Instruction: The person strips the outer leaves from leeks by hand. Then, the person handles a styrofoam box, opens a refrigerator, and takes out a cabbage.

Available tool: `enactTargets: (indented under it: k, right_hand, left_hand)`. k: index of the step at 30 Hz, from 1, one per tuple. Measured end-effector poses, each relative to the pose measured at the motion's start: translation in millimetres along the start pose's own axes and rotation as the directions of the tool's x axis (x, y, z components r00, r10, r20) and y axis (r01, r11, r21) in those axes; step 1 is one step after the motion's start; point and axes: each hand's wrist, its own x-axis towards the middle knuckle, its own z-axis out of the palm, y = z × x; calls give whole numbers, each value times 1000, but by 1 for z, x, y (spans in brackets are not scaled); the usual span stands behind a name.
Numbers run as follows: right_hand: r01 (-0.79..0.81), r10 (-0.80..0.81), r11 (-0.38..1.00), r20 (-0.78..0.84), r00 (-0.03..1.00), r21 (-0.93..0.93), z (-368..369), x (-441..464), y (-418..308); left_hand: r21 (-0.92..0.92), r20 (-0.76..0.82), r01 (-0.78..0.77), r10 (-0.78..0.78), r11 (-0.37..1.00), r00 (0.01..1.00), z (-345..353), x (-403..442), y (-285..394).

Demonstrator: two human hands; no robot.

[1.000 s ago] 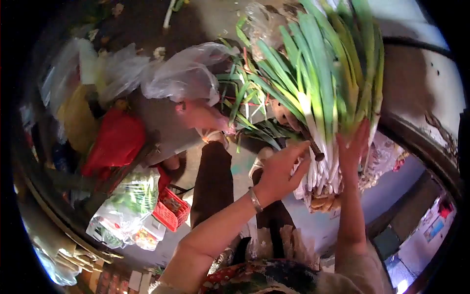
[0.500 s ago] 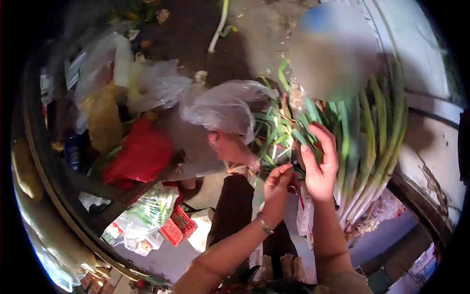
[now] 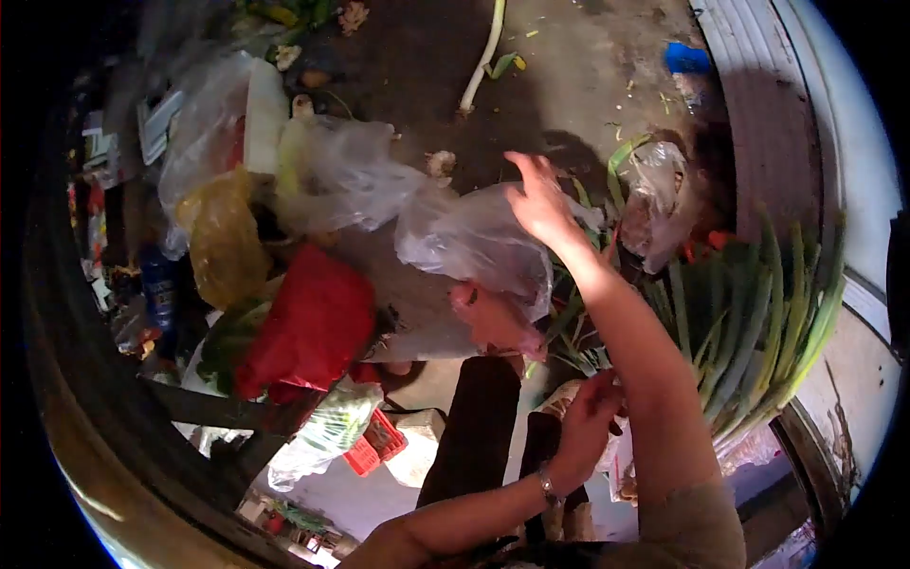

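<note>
My right hand [image 3: 542,201] reaches out over the clear plastic bags [image 3: 474,237], fingers apart, holding nothing. Below it, close to my knees, my left hand [image 3: 588,427] with a bracelet at the wrist has its fingers curled together; what they hold is too small to make out. To the right of my right forearm lies a bunch of long green onions [image 3: 749,322], leaves pointing up and away. Loose green leaves [image 3: 573,327] lie partly hidden behind my forearm. A pink bag [image 3: 493,318] lies beside them.
At the left are a red bag [image 3: 318,318], a yellow bag [image 3: 223,237] and a blue bottle [image 3: 158,289]. A red basket [image 3: 377,443] stands below. One onion stalk [image 3: 485,57] lies on the ground ahead. Another clear bag [image 3: 656,204] lies near the metal sheet [image 3: 773,142].
Both hands have left the onion bunch. My right hand has stretched forward and left over the bags; my left hand has moved near my knees and closed. The view has shifted, so things appear further right.
</note>
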Motion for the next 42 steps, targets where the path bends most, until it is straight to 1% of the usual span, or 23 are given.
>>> enactTargets:
  k: [2, 5, 10, 12, 14, 15, 17, 21, 23, 24, 25, 26, 29, 31, 32, 34, 35, 36, 38, 39, 40, 41, 42]
  right_hand:
    - [48, -45, 994, 31, 999, -95, 23, 30, 9]
    - [-33, 81, 979, 232, 969, -203, 53, 71, 10]
    - [37, 2, 977, 185, 983, -208, 105, 115, 24]
    - [-2, 42, 973, 166, 985, -232, 122, 123, 29]
    - [-173, 243, 947, 253, 937, -270, 126, 131, 24]
    - [-181, 245, 951, 253, 936, -250, 132, 133, 25]
    - [-297, 360, 898, 151, 921, -325, 143, 140, 33]
    - [-339, 388, 908, 191, 902, -246, 120, 135, 56]
    - [-405, 299, 865, 344, 890, 295, 91, 115, 63]
    - [-380, 262, 807, 303, 916, 452, 76, 92, 56]
    - [-394, 307, 809, 258, 916, 436, 37, 62, 20]
    - [-291, 242, 787, 162, 957, 544, 25, 36, 20]
    - [-246, 217, 634, 137, 967, 733, -36, -46, -25]
    - [-263, 222, 731, 145, 964, 629, -75, -99, -56]
    - [-157, 115, 843, 113, 987, 514, -89, -129, -60]
    - [-270, 168, 781, 228, 959, 563, -110, -195, -80]
    - [-285, 154, 814, 284, 946, 507, -128, -220, -94]
    - [-287, 161, 816, 278, 947, 503, -138, -246, -98]
    - [-368, 116, 828, 512, 851, 423, -157, -288, -96]
    - [-364, 116, 829, 507, 854, 425, -165, -300, -85]
    - [-575, 279, 683, 567, 775, 450, -174, -315, -73]
    - [-741, 410, 494, 629, 660, 456, -181, -323, -66]
    - [-727, 405, 504, 615, 676, 466, -186, -320, -63]
  left_hand:
    - [-105, -17, -60, 59, 993, 998, -1, -4, 3]
    - [-133, -61, -23, 15, 991, 998, -6, 1, 18]
    - [-171, -96, -17, 1, 985, 995, -34, 12, 49]
    - [-236, -96, 73, -98, 969, 991, -35, 8, 70]
    - [-175, -101, 33, -51, 984, 994, -42, 8, 71]
    - [-166, -97, 48, -65, 985, 993, -45, 6, 73]
    - [-121, -103, 36, -48, 992, 994, -52, 8, 72]
    - [-153, -59, 35, -44, 988, 997, -57, 11, 59]
    - [-109, -158, 53, -70, 993, 985, -52, 14, 67]
    - [-112, -127, 76, -90, 991, 988, -50, 15, 71]
    - [-98, -143, 14, -28, 995, 989, -50, 16, 74]
    - [-83, -160, -50, 37, 995, 986, -50, 19, 76]
    - [-201, -264, -141, 86, 969, 961, -61, 38, 66]
    - [-346, -219, -168, 95, 923, 971, -75, 50, 60]
    - [-402, -218, -171, 87, 900, 972, -76, 53, 60]
    - [-479, -87, -161, 135, 863, 987, -84, 61, 55]
    - [-399, -92, -149, 122, 905, 988, -70, 49, 62]
    - [-448, 109, -31, 89, 894, 990, -78, 56, 56]
    - [-163, -30, 22, -28, 986, 999, -47, 34, 64]
    - [-150, -81, 99, -112, 984, 990, -59, 45, 41]
    - [-147, -139, 44, -64, 988, 988, -37, 31, 40]
    - [-152, -84, -36, 24, 988, 996, -30, 23, 25]
    - [-160, -22, -130, 128, 979, 992, -24, 19, 13]
